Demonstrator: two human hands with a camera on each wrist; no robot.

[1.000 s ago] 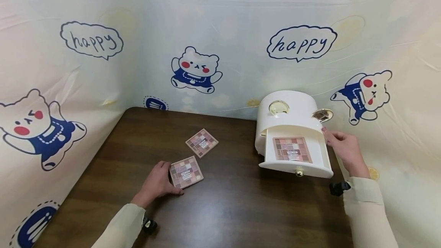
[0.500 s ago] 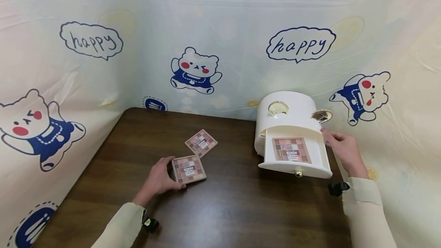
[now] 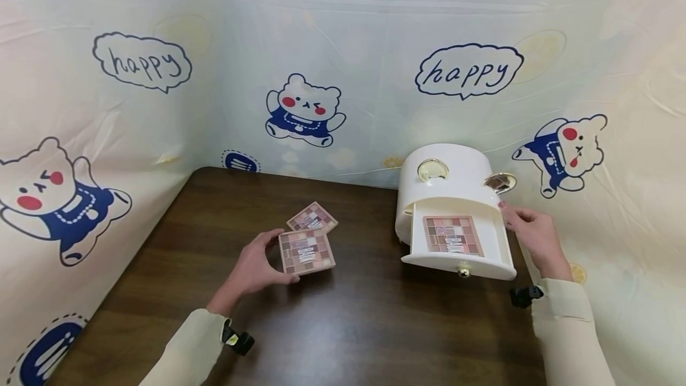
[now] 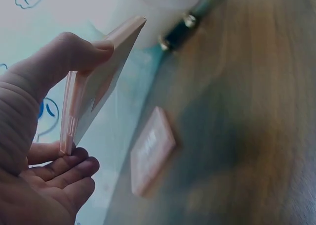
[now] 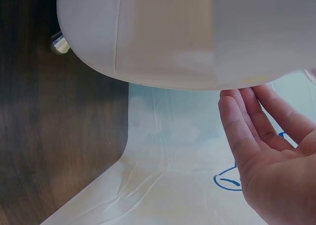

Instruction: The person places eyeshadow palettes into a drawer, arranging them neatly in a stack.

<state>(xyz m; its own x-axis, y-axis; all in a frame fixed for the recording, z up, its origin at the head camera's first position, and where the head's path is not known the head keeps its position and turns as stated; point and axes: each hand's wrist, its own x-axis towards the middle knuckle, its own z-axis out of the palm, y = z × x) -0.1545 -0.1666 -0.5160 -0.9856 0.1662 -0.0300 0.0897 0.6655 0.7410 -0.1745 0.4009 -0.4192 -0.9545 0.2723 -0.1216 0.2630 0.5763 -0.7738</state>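
Note:
My left hand (image 3: 255, 267) grips a square eyeshadow palette (image 3: 308, 252) by its edges, thumb on one side and fingers on the other. In the left wrist view, this palette (image 4: 101, 81) is raised above the table and tilted. A second palette (image 3: 309, 218) lies on the table behind it, partly covered in the head view. At the right, a white rounded storage box (image 3: 450, 159) has its drawer (image 3: 495, 237) pulled out, with another palette (image 3: 453, 236) lying inside. My right hand (image 3: 538, 237) rests its fingertips against the box's right side, fingers extended in the right wrist view.
The brown wooden table (image 3: 343, 326) meets a printed cloth backdrop (image 3: 364, 106) behind and at both sides. Gold ear-like ornaments (image 3: 501, 182) top the box, and a gold knob (image 3: 464, 272) sticks out from the drawer front.
My left hand has lifted the palette off the table and moved it to the right and away from me, so it overlaps the second palette. My right hand stays at the box.

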